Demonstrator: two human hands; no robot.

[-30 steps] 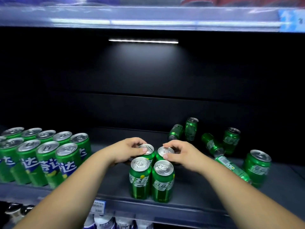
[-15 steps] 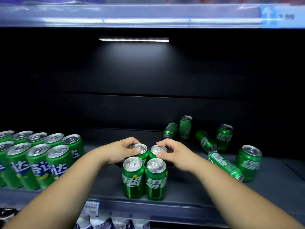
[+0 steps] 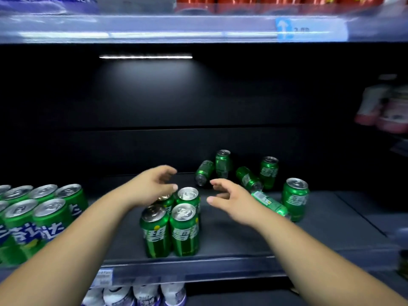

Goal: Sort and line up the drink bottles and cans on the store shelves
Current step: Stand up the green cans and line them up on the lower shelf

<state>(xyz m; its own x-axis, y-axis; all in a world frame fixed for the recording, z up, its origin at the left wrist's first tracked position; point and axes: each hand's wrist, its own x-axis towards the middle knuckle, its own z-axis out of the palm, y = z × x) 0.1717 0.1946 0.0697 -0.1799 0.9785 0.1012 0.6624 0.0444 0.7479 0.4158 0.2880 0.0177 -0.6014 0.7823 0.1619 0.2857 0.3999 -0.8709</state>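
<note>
My empty left hand and right hand should each softly grab a fallen Sprite can by the shelf's back.

We face a matte black back panel filling the middle of the frame, crossed by a horizontal seam and lit from the upper centre by a thin white light strip that casts a pale glow down it. Across the top runs the translucent plastic price rail of an upper shelf, with a blue-and-white price tag at upper right. Below, a flat dark grey shelf board ends in a clear front rail carrying a small white label at lower left.
</note>
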